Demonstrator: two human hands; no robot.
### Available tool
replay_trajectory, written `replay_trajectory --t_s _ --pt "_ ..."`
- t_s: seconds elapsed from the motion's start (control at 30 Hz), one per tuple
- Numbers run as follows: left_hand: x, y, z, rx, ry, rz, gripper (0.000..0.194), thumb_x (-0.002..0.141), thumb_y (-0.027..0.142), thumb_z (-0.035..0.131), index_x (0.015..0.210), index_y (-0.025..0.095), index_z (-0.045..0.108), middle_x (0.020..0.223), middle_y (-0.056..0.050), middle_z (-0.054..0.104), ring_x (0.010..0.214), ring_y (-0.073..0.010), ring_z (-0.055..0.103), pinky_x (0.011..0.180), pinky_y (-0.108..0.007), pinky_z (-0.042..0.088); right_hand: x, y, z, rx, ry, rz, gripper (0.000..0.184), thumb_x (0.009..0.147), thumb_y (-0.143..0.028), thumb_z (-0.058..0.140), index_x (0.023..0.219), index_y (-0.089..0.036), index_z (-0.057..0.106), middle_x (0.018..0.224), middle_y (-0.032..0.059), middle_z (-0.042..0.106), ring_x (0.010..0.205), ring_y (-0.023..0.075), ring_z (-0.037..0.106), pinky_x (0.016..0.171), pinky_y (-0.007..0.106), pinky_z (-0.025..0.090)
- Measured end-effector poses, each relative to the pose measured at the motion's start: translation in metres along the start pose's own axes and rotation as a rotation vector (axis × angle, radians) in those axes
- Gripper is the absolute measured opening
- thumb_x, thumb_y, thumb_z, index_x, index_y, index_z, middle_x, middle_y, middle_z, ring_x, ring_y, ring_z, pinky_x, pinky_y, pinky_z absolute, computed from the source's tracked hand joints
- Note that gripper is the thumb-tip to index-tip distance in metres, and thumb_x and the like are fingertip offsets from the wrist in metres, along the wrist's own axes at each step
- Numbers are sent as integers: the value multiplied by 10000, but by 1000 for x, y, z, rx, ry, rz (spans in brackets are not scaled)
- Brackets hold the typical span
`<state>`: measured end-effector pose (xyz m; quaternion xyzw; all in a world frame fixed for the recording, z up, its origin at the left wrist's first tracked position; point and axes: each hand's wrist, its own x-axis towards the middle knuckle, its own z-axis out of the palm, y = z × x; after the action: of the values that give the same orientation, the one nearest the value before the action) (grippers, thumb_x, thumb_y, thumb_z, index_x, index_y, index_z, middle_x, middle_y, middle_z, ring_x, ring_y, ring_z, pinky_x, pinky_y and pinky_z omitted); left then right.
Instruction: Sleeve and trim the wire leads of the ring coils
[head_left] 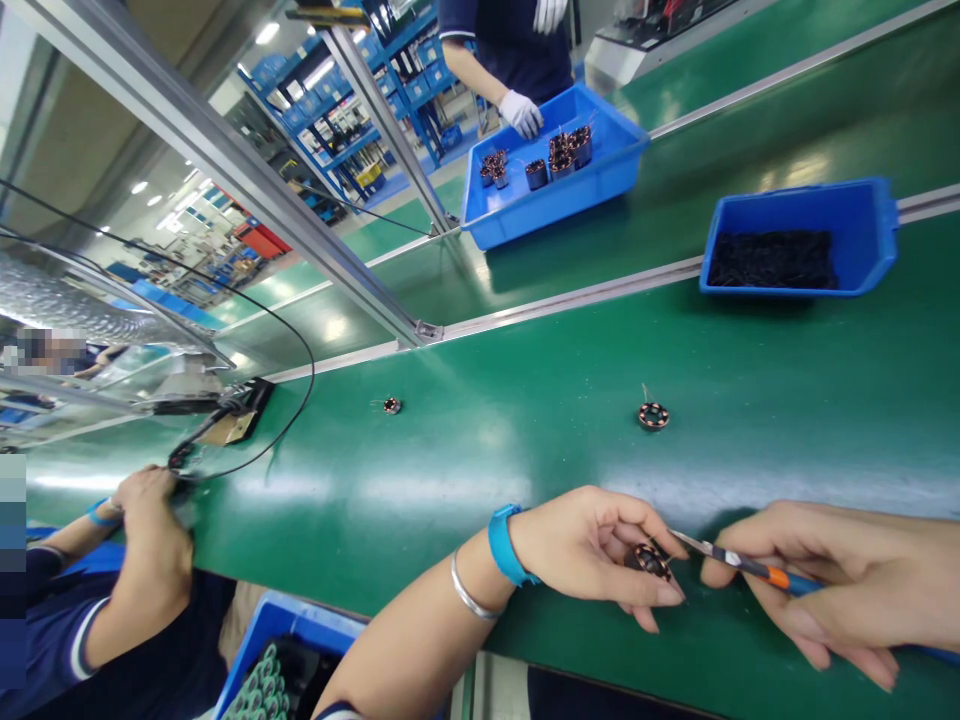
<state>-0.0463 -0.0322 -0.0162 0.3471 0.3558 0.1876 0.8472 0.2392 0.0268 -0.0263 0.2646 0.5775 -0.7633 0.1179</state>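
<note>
From my remote seat, I see the wound ring point(649, 562) above the near edge of the green bench point(517, 430), pinched between the thumb and fingers of the left hand point(585, 555). The right hand point(862, 580) is closed around the orange-and-blue handles of a slim hand tool point(776, 576), its tip just beside the left fingertips; I can't tell whether it bites a wire.

I judge the work on this 1 piece to be under way, not finished. Beyond it, 2 more rings lie apart on the bench: the nearer ring point(653, 416) and the farther ring point(391, 405), both with thin leads sticking out. Whether they are done or waiting, I can't say.

Farther out, I see a blue bin point(862, 235) with dark material inside, and a blue tray point(559, 212) of wound parts point(566, 150) under a co-worker's gloved hand point(522, 115).
</note>
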Motion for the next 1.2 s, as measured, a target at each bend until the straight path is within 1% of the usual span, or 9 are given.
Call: replay_trajectory --t_s 0.13,0.2,0.37,0.5,0.63,0.77,0.9,1.07,1.2 --pt "0 1 0 3 -11 -4 727 611 516 1056 1126 113 739 865 -19 785 650 -107 775 645 -213 662 -1 0 1 -2 25 -17 452 943 -408 691 1334 -192 625 836 -4 703 593 123 610 576 258 471" --pt "0 1 -1 0 -14 1 714 617 507 1058 1122 113 742 871 -20 787 651 -108 776 649 -217 668 -2 1 2 -4 29 -25 440 956 -396 677 1340 -186 624 828 -8 701 589 115 603 573 248 460" --pt "1 -1 -2 5 -16 22 693 641 497 1054 1126 111 743 867 -19 783 658 -105 776 656 -213 672 -2 2 2 -19 8 -8 519 939 -469 679 1364 -183 600 831 0 698 583 117 587 564 250 448" --pt "0 0 -1 26 -6 0 581 704 371 1053 1123 114 745 856 -15 781 659 -103 774 653 -204 666 -2 1 2 -30 -9 23 567 917 -557 689 1341 -193 591 830 8 694 586 130 583 574 269 452" --pt "1 -1 -1 47 19 -21 546 739 283 1034 1167 103 747 867 -18 776 667 -103 772 654 -208 664 -6 -4 3 -32 -2 27 584 920 -642 679 1307 -210 602 836 18 705 598 137 594 607 287 452" --pt "1 -6 -3 45 21 -14 486 782 192 989 1195 99 751 894 -23 780 688 -104 775 667 -212 661 -8 -8 4 -10 8 24 544 948 -612 669 1308 -207 617 872 35 738 636 151 646 654 300 477" --pt "0 -6 -4 64 19 -14 493 807 168 962 1249 102 755 927 -33 787 707 -110 779 705 -233 665 -8 -9 3 -1 15 20 528 974 -592 640 1326 -200 611 885 32 747 679 161 686 682 298 489" --pt "-2 -1 -1 74 23 -11 523 808 164 963 1277 89 744 944 -42 789 707 -105 771 734 -243 666 -10 -10 6 -3 58 11 513 962 -588 640 1290 -193 619 853 28 742 671 172 693 663 304 475" --pt "-3 1 0 84 21 -2 470 833 88 903 1277 83 747 930 -37 778 694 -97 764 701 -222 655 -10 -13 8 -24 49 18 534 974 -607 634 1308 -190 631 853 37 741 641 165 659 630 300 450"
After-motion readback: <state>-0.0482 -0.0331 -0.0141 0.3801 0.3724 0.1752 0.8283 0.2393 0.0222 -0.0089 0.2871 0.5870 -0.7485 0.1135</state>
